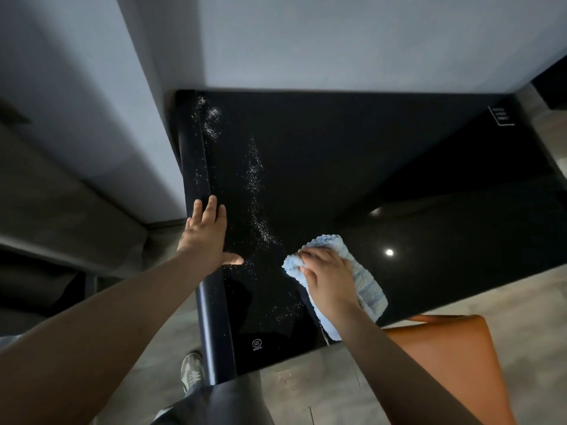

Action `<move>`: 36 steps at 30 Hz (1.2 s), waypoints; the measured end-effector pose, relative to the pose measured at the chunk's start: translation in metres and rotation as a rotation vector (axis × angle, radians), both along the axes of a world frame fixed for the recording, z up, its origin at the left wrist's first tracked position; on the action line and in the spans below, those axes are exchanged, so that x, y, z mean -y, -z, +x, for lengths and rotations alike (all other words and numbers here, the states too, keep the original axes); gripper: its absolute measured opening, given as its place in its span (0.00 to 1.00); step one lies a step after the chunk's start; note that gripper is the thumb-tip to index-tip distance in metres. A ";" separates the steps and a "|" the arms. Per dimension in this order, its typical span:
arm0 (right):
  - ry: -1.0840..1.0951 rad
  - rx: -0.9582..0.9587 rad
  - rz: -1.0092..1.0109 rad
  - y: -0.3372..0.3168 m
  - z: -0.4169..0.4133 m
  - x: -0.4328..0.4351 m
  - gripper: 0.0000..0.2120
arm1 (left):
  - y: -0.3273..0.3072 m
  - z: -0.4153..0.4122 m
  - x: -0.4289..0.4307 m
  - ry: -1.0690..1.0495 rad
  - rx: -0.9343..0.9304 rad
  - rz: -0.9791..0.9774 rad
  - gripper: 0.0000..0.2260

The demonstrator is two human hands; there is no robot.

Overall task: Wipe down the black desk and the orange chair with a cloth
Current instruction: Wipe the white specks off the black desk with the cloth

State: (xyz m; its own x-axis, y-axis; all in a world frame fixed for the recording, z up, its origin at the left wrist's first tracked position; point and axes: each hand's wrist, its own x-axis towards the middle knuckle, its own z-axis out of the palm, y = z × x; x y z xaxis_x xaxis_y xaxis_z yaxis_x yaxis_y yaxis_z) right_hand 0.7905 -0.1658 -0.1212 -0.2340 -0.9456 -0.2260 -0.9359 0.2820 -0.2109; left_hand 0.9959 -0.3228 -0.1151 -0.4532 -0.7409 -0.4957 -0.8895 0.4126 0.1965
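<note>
The black desk [383, 167] has a glossy top with white crumbs [254, 176] scattered along its left side. My left hand [207, 237] lies flat with straight fingers on the desk's rounded left edge. My right hand [325, 277] grips a light blue cloth [365, 286] and presses it on the desktop near the front, just right of the crumbs. The orange chair [451, 363] stands at the lower right, partly under the desk's front edge and partly hidden by my right forearm.
A grey-white wall [337, 41] runs behind the desk and down its left side. The floor [306, 391] is grey tile. My shoe [191, 374] shows below the desk's front left corner. A white label [501, 115] sits at the desk's far right corner.
</note>
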 end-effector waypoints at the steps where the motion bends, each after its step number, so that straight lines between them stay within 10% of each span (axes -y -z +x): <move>1: 0.010 0.003 -0.010 0.000 0.002 -0.008 0.16 | 0.000 0.000 0.000 -0.002 0.003 0.002 0.55; 33: 0.125 -0.029 -0.012 -0.041 0.049 -0.162 0.05 | -0.009 -0.002 -0.001 0.011 0.010 -0.024 0.54; 36: 0.164 -0.026 -0.085 -0.057 0.048 -0.143 0.18 | -0.008 -0.001 0.000 0.001 0.007 -0.019 0.54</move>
State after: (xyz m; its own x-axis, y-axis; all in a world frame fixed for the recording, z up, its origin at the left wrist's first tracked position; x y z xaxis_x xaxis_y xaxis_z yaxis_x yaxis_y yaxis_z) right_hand 0.8388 -0.0229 -0.0645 -0.3911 -0.9098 -0.1392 -0.8843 0.4134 -0.2170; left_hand 0.9948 -0.3232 -0.1073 -0.4508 -0.7496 -0.4846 -0.8902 0.4174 0.1824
